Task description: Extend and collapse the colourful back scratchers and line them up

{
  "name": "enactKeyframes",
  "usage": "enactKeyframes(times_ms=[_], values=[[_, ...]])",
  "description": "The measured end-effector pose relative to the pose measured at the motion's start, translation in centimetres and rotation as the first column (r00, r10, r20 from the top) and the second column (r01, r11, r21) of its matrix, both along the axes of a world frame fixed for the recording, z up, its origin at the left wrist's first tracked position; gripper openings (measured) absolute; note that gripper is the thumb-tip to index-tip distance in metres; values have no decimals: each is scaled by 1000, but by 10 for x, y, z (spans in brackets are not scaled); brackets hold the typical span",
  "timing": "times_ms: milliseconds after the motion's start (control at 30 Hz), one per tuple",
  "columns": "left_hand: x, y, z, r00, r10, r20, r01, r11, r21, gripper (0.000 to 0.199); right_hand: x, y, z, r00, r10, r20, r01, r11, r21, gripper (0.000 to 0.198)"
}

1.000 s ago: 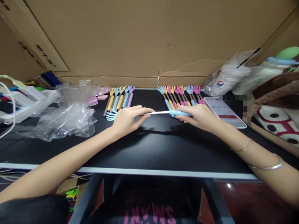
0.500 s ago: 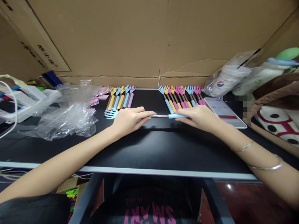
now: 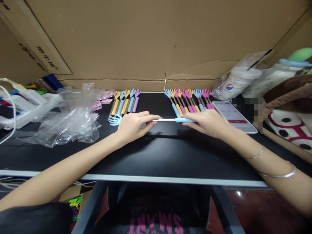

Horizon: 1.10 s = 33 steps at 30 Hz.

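while both hands are busy with one blue scratcher [image 3: 169, 120], it lies level above the table [image 3: 156, 156], taken here as the dial's centre; its splayed head [image 3: 115, 120] points to nine o'clock and its handle [image 3: 181, 120] to three. the left hand's [image 3: 136, 125] grip pinches the silvery rod [image 3: 162, 120] between thumb and fingers, the head showing past the back of that hand. the right hand's [image 3: 204, 122] grip pinches the handle the same way.

as for progress, this piece looks midway: it is in hand and laid in neither group. at ten o'clock lie five scratchers [image 3: 125, 106] in yellow, blue and purple, side by side, their handles seemingly close under the heads. at two o'clock is a longer row [image 3: 182, 110] in blue, yellow and pink (too overlapped for a sure count), with dark rods visible between heads and handles. the groups thus seem to be in different states, but which of them is finished cannot be told.

at nine o'clock a loose heap of clear plastic bags [image 3: 70, 122] spreads out, with no scratcher visible inside, and small pink cards [image 3: 97, 105] lie partly beneath it. a phone [image 3: 234, 117] rests at three o'clock, near the right hand.
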<state>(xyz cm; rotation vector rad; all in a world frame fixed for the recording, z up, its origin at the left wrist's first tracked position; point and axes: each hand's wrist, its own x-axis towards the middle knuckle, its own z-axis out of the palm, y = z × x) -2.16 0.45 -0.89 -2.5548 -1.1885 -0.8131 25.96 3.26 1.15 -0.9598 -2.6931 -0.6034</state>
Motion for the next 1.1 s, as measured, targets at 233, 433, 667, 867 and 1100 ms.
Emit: enactKeyframes(times_ms=[233,433,667,867,1100], values=[[1,0,0,1000,-1,19,1,999,-39,31,-1,0,1,1000,-12,-2,12,999,-38,47],[1,-1,0,1000,-2,27,3,999,-36,29,-1,0,0,1000,15,-25,-16,999,-52,45],[2,-2,1,999,-3,32,4,999,-38,29,-2,-1,0,998,8,-66,-14,995,-100,43],[2,-3,0,999,-18,43,20,999,-39,27,-4,-3,2,985,30,-171,-68,974,-217,40],[1,-3,0,998,-44,45,46,999,-29,25,-4,-3,3,975,31,-221,-95,954,-285,39]])
